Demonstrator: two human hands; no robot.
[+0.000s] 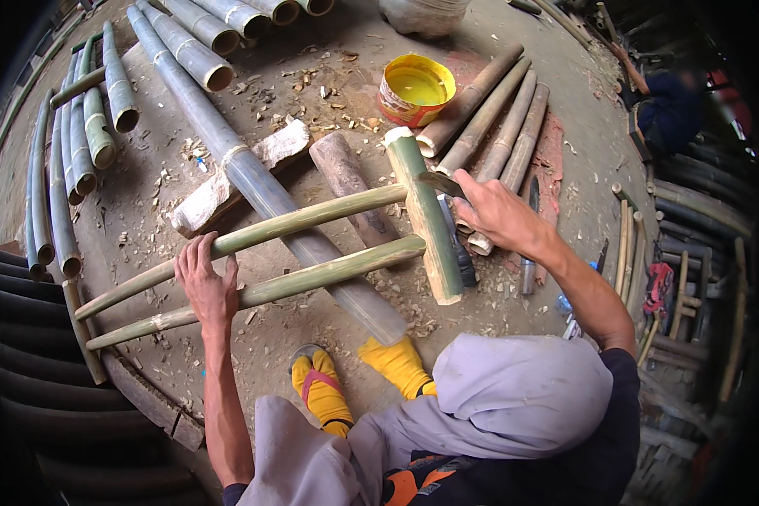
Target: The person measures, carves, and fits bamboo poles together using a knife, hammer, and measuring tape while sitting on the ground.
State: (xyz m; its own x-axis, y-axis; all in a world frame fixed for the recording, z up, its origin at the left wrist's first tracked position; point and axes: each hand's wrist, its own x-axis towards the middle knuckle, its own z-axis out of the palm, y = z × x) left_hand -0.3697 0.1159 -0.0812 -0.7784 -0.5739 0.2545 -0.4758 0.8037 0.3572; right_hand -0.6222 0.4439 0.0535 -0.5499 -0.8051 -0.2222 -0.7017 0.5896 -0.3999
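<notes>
A bamboo frame of two long green poles lies slantwise before me, over a thick bamboo pole. A short green bamboo crosspiece joins the poles at the right end, and a thinner crosspiece caps the left end. My left hand is closed around the upper pole, its wrist passing over the lower one. In my right hand is a knife; its dark blade reaches the crosspiece's right edge near the upper joint. The knife's handle is hidden in the fist.
Beyond the frame stand a yellow bucket and several bamboo lengths. A wooden log and a pale block lie under the work. More bamboo poles rest at the left. Chips litter the floor. Another person is at far right.
</notes>
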